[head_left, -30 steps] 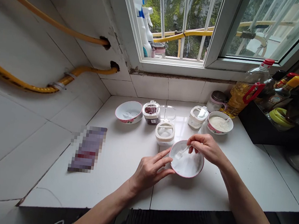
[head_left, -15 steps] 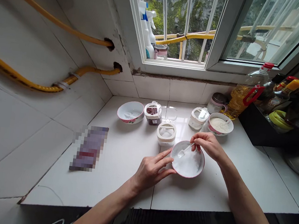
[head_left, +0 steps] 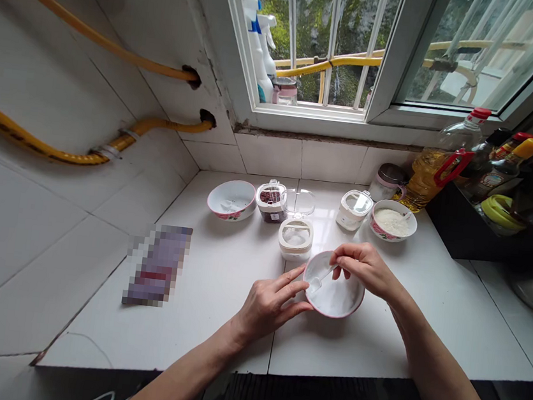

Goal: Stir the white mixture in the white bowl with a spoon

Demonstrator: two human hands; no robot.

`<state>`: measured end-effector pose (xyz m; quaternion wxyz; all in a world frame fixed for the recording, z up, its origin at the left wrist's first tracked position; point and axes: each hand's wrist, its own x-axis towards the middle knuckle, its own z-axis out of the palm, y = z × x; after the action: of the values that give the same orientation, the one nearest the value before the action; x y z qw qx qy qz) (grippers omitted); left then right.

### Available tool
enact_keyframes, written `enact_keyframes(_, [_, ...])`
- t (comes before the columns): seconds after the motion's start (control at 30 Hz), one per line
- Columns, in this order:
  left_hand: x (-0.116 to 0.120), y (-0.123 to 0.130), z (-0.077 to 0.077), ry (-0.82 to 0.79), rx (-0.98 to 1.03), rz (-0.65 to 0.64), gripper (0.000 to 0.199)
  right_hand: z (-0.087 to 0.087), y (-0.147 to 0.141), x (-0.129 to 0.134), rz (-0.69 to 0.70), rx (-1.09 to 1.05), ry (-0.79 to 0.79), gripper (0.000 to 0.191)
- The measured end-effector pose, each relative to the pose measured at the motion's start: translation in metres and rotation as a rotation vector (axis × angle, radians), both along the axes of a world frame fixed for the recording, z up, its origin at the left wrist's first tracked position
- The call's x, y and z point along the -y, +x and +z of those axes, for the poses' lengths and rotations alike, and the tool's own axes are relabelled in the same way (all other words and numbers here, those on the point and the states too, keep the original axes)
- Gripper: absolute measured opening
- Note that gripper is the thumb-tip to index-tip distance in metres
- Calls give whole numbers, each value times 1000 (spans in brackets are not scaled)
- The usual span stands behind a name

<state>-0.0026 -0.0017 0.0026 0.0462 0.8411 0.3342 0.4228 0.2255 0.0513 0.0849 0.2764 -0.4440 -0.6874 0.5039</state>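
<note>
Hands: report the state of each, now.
Left hand: partly open, fingers steadying the rim of the bowl of white granules.
Right hand: closed, holding the white spoon.

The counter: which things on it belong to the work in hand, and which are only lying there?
In use:
- shallow bowl, left hand touching
- white spoon, right hand
- perhaps nearest jar

Seemingly lying about:
- oil bottle
- pixelated item
- left-end bowl

A kitchen, shown by the tiled counter (head_left: 174, 337), oil bottle (head_left: 426, 173) and bowl of grains (head_left: 393, 222).
</note>
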Motion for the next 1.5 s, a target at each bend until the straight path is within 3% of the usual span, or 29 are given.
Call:
enact_keyframes(0.3, [0,1,-1,-5,4,-2,28,-2,15,-19,-137,-203,-163,15])
enact_keyframes(0.47, [-1,2,-1,2,13,6,29,-3,11,-21,-216,-327,-123,17])
enact_keyframes(0.57, [-1,2,-1,15,12,10,30,-7,2,-16,-290,-387,40,18])
enact_keyframes(0.67, [-1,2,-1,20,12,13,30,-13,-11,-8,-324,-300,326,17])
enact_keyframes(0.77, [-1,1,-2,9,7,11,30,-18,-19,-3,-194,-31,685,19])
enact_keyframes(0.87, [-1,1,-2,13,4,8,29,-20,-20,-2,-94,134,860,23])
enact_keyframes(0.93, [-1,1,-1,16,2,8,28,-17,-17,-1,-143,108,829,22])
enact_keyframes(1.1, [-1,2,0,11,11,2,27,-5,0,0,-290,-89,493,17])
enact_keyframes(1.33, [0,1,1,7,5,3,27,-3,0,2,47,260,639,22])
enact_keyframes(1.5, [0,1,0,-13,1,-2,28,-8,-12,8,152,313,528,22])
